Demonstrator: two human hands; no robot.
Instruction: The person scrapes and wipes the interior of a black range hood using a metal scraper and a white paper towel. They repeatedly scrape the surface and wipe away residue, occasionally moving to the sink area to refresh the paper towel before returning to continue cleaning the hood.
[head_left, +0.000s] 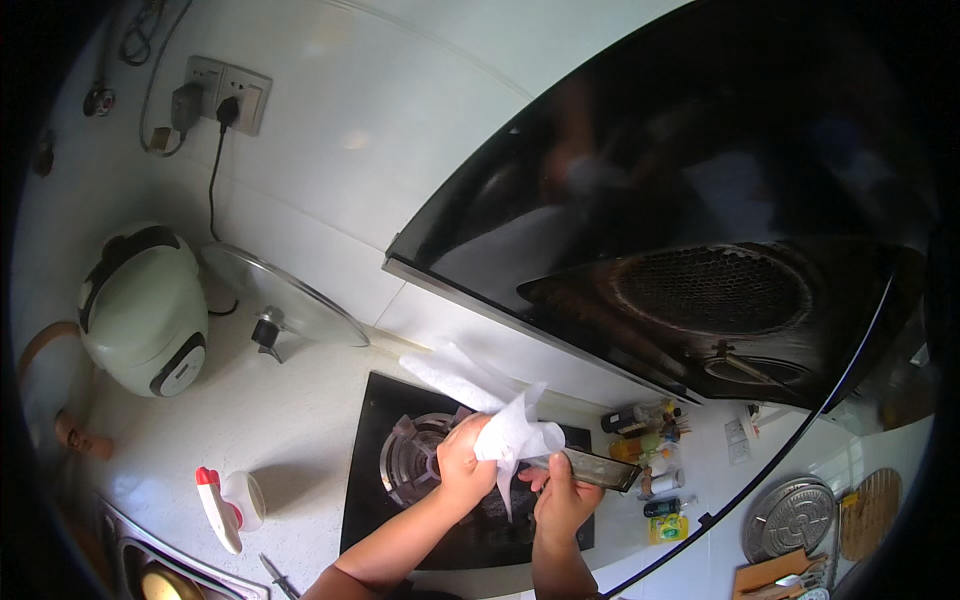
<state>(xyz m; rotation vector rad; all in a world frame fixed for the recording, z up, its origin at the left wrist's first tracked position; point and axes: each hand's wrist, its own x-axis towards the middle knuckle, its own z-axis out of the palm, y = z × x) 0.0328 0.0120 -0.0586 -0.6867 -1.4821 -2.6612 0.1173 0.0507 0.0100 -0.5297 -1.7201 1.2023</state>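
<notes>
My left hand (463, 457) grips a crumpled white paper towel (517, 431) that fans out above its fingers. The towel lies against one end of a narrow, rectangular, soiled tray (611, 472), which may be a grease tray. My right hand (564, 501) holds that tray from below, with the thumb along its near side. Both hands are over a black gas cooktop (367, 525). A round burner with a pan support (405, 457) shows beside my left wrist. Part of the cooktop is hidden by my hands and the towel.
A black range hood (600, 225) overhangs the back right. Left on the counter are a pale green rice cooker (146, 315), a glass lid (300, 300), a spray bottle (229, 502) and a knife (277, 576) near the sink (127, 551). Several bottles (637, 418) line the right.
</notes>
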